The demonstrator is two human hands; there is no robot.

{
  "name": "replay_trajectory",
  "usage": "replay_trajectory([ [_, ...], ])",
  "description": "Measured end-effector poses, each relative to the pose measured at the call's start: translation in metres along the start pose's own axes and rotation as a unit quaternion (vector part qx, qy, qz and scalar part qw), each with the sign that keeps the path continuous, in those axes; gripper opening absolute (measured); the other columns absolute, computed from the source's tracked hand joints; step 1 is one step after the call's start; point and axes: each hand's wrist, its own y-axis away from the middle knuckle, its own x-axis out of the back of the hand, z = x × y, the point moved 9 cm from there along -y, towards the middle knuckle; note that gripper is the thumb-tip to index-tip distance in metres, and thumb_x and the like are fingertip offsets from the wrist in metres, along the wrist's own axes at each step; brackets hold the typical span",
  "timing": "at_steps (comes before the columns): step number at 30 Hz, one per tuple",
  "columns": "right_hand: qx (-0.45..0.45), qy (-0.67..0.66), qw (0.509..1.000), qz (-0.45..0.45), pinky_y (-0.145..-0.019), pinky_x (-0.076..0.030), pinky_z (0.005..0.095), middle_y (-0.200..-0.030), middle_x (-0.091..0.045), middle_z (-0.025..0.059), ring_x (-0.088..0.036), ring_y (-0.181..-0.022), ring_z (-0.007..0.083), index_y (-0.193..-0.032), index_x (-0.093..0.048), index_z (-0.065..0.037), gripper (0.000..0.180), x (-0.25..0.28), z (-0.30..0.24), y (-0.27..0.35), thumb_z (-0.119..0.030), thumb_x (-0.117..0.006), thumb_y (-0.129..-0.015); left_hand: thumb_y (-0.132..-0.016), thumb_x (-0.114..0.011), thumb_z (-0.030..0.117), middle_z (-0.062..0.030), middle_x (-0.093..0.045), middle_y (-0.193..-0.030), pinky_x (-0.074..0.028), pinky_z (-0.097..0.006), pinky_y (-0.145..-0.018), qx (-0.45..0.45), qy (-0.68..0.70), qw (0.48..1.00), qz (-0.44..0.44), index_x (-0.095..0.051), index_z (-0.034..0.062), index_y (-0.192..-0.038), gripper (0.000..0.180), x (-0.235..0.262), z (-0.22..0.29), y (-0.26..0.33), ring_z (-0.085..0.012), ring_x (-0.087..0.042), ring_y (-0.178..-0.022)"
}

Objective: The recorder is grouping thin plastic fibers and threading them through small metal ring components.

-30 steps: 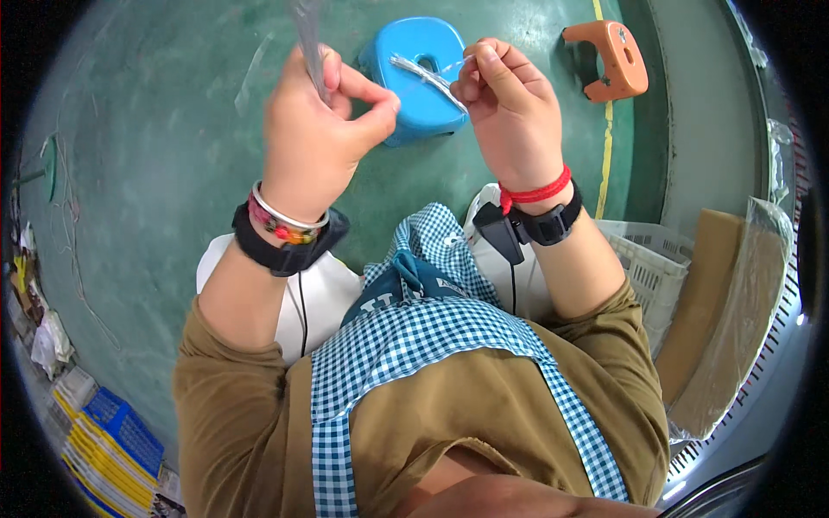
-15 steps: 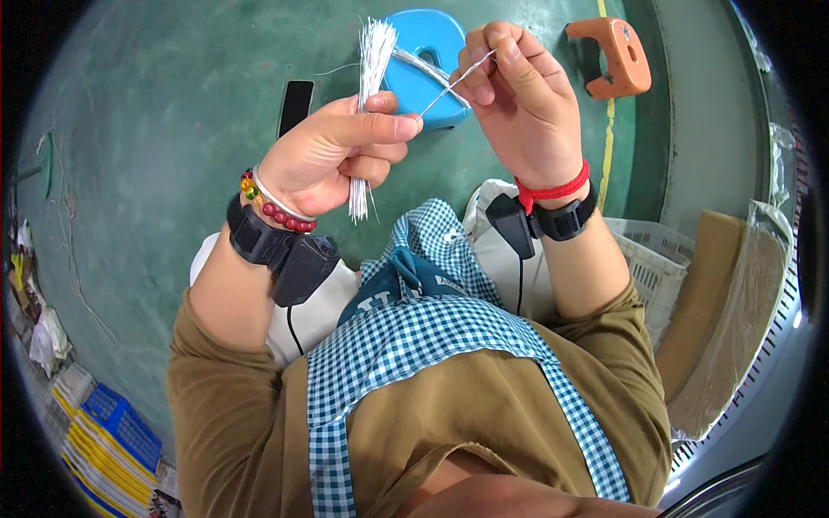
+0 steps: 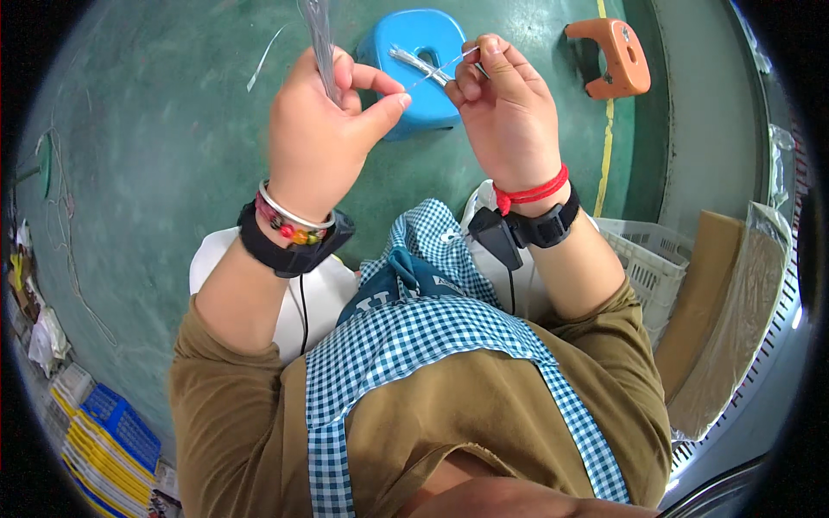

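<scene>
My left hand point(image 3: 319, 138) is closed around a bundle of thin silvery wires point(image 3: 319, 39), whose upper end runs out past the top edge of the view. Its thumb and index finger also close on the lower end of a thin twisted strand point(image 3: 439, 72). With thumb and fingertips my right hand point(image 3: 514, 108) pinches the strand's other end, so it stretches slanting between both hands. Below them stands a blue plastic stool point(image 3: 436, 114), and on its seat lies a smaller bundle of silvery wires point(image 3: 413, 60).
An orange stool point(image 3: 635, 60) stands at the far right by a yellow floor line point(image 3: 607, 147). Near my right elbow are a white crate point(image 3: 643, 259) and cardboard point(image 3: 704, 293). Stacked yellow, white and blue crates point(image 3: 121, 423) sit at lower left. A pale strip point(image 3: 263, 59) shows beside the wire bundle.
My left hand has turned and moved left and up, tilting the wire bundle upward; the phone on the floor is now hidden. My right hand has shifted slightly left, keeping hold of the strand.
</scene>
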Motion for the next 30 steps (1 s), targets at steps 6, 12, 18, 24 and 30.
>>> replay_trajectory([
  [6, -0.002, 0.008, 0.996, -0.084, -0.065, -0.039, 0.0268, -0.083, -0.056, 0.0017, -0.046, -0.067, 0.0118, -0.094, -0.061, -0.003, 0.016, -0.014, -0.012, -0.001, -0.017, -0.056, -0.099, -0.085, -0.068, -0.003, -0.0125, -0.065, -0.099, -0.024, -0.017, -0.045, 0.241, 0.325, 0.911, -0.087, -0.043, 0.0145, -0.087, 0.03, -0.02, -0.044, 0.011, 0.0006, -0.038, -0.057],
  [12, 0.011, 0.014, 0.992, -0.129, -0.065, -0.038, 0.0262, -0.084, -0.055, 0.0012, -0.046, -0.068, 0.0111, -0.096, -0.06, -0.004, 0.015, -0.016, -0.019, -0.003, -0.017, -0.055, -0.099, -0.09, -0.064, 0.0, -0.0082, -0.063, -0.1, -0.021, -0.016, -0.044, 0.3, 0.426, 0.836, -0.172, -0.044, 0.0166, -0.088, 0.025, -0.033, -0.039, 0.017, 0.0007, -0.031, -0.055],
  [18, 0.007, 0.023, 0.99, -0.142, -0.065, -0.04, 0.0253, -0.087, -0.057, 0.0019, -0.047, -0.067, 0.0107, -0.1, -0.06, -0.003, 0.013, -0.02, -0.018, 0.001, -0.015, -0.056, -0.099, -0.09, -0.062, -0.001, -0.004, -0.061, -0.098, -0.02, -0.016, -0.044, 0.355, 0.506, 0.751, -0.234, -0.043, 0.0165, -0.088, 0.026, -0.047, -0.04, 0.03, 0.0002, -0.029, -0.056],
  [24, 0.047, 0.087, 0.995, -0.013, -0.063, -0.042, 0.025, -0.084, -0.059, 0.0031, -0.049, -0.065, 0.0109, -0.098, -0.06, -0.002, 0.013, 0.0, -0.015, 0.002, -0.015, -0.058, -0.097, -0.084, -0.069, -0.001, -0.0049, -0.065, -0.088, -0.031, -0.018, -0.049, 0.17, 0.309, 0.93, -0.105, -0.041, 0.0119, -0.085, 0.031, -0.024, -0.035, 0.007, -0.0023, -0.039, -0.057],
  [30, -0.013, 0.053, 0.998, 0.019, -0.07, -0.038, 0.0273, -0.082, -0.053, -0.0003, -0.044, -0.069, 0.0102, -0.103, -0.059, -0.003, 0.016, 0.008, 0.0, 0.002, -0.017, -0.053, -0.1, -0.08, -0.073, 0.0, -0.0049, -0.066, -0.078, -0.038, -0.02, -0.053, -0.01, -0.001, 1.0, 0.014, -0.04, 0.0097, -0.081, 0.035, -0.002, -0.001, -0.001, -0.0048, -0.043, -0.057],
])
